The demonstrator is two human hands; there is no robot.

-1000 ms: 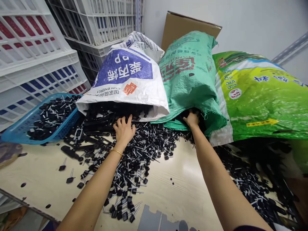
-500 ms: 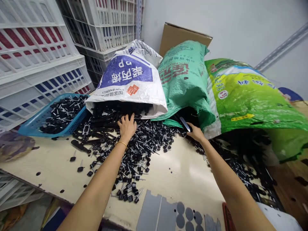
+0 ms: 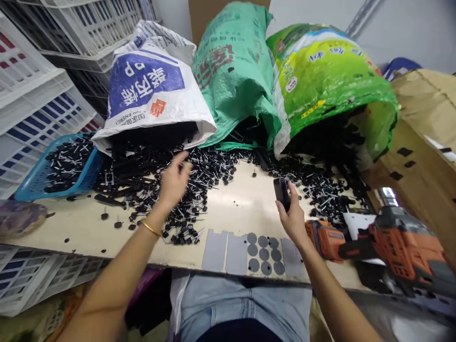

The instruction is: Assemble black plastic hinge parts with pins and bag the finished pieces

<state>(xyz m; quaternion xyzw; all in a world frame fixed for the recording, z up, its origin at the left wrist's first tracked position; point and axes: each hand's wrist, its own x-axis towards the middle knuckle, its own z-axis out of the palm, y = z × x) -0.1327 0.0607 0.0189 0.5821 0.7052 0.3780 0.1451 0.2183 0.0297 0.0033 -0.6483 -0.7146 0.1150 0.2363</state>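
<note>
My left hand [image 3: 174, 184] is over the heap of black-headed metal pins [image 3: 204, 173], in front of the white sack [image 3: 185, 102]. Its fingers are curled together and slightly blurred; whatever may be between them cannot be made out. In my right hand [image 3: 295, 216] is an oblong black plastic piece [image 3: 281, 192], gripped between thumb and fingers above the bare part of the table [image 3: 245, 199]. Flat black plastic parts [image 3: 131, 166] spill from the white sack's mouth, left of the pins.
A green woven sack [image 3: 238, 95] and a bright green-yellow sack [image 3: 327, 80] lie with their mouths facing me. The blue basket [image 3: 89, 173] at left holds more pins. An orange-black cordless power tool [image 3: 402, 251] lies at right. Grey patches [image 3: 237, 254] line the front edge.
My right hand has drawn back from the green sack's mouth, holding the black piece. My left hand has pulled back slightly, its spread fingers now curled. The view has tilted down and turned right.
</note>
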